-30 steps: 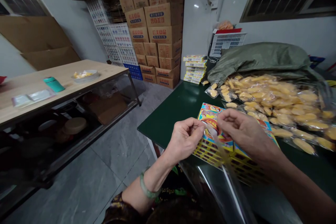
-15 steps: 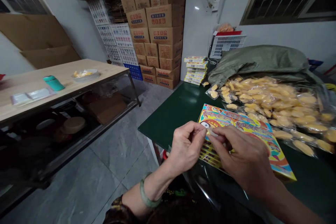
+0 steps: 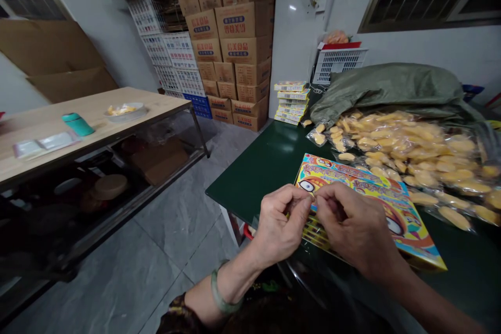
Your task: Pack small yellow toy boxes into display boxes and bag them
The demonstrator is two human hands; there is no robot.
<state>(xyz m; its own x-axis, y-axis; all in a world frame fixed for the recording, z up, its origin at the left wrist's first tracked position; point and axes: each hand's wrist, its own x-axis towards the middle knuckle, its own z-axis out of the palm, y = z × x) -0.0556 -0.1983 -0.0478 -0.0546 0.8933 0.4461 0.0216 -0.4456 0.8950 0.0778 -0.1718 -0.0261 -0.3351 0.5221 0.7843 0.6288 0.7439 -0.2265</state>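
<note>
My left hand (image 3: pixel 284 222) and my right hand (image 3: pixel 354 224) meet fingertip to fingertip, both closed in a pinch. What they pinch is too small and too hidden to name. Just beyond and under them lies a colourful printed box (image 3: pixel 407 209), yellow, blue and orange with cartoon eyes, partly covered by my right hand. Behind it, at the right, a heap of yellow oval pieces in clear wrappers (image 3: pixel 415 141) spreads over the dark green table (image 3: pixel 250 167). A green bangle (image 3: pixel 223 289) circles my left wrist.
A stack of flat yellow boxes (image 3: pixel 291 102) stands at the table's far edge, near a white basket (image 3: pixel 338 65). A green sack (image 3: pixel 395 86) lies behind the heap. Across the floor, a wooden table (image 3: pixel 156 107) holds a turquoise bottle (image 3: pixel 78 124) and a bowl (image 3: pixel 135 112). Cartons (image 3: pixel 242 49) rise behind.
My right fingertips have closed in against my left ones, and the pale bit seen between them before is now hidden. The view has shifted slightly.
</note>
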